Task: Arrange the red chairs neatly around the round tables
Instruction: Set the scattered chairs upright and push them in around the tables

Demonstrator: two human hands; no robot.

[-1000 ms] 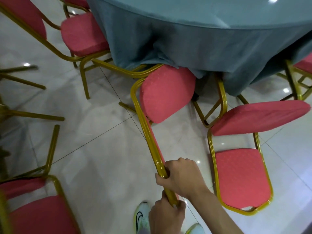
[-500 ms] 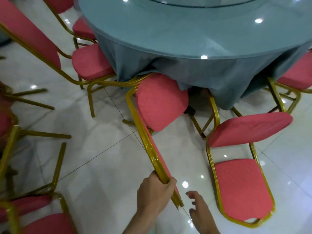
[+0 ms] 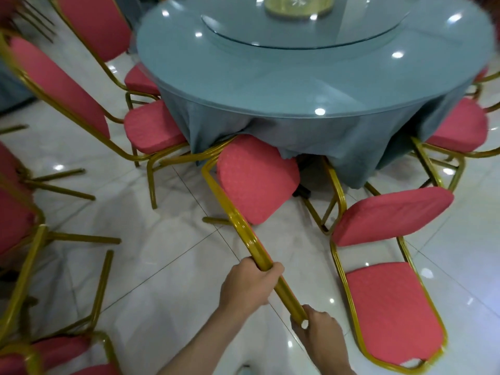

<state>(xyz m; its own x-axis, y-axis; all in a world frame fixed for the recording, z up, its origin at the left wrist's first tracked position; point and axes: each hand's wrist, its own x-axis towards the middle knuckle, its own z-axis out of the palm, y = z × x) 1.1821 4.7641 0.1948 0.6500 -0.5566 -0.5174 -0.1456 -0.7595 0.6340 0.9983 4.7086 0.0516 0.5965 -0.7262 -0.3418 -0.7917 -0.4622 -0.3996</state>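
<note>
A red chair (image 3: pixel 257 182) with a gold frame stands in front of me, and the front of its seat reaches under the tablecloth. I see its back edge-on as a gold bar slanting down towards me. My left hand (image 3: pixel 250 285) grips this bar partway up. My right hand (image 3: pixel 319 334) grips the bar's lower end. The round table (image 3: pixel 297 104) has a blue-grey cloth and a glass top. A second red chair (image 3: pixel 392 309) to the right appears to lie on its back, with its seat (image 3: pixel 392 215) upright.
Two red chairs (image 3: pixel 154 128) are tucked in at the table's left and another (image 3: pixel 457 128) at its right. More chairs (image 3: pixel 16 217) crowd the left edge, with legs sticking out over the white tile floor (image 3: pixel 162 266). A glass turntable (image 3: pixel 311 25) tops the table.
My hands changed order on the bar. The right hand let go and took hold again at the lower end. The left hand now grips higher up. The view rose to show the tabletop.
</note>
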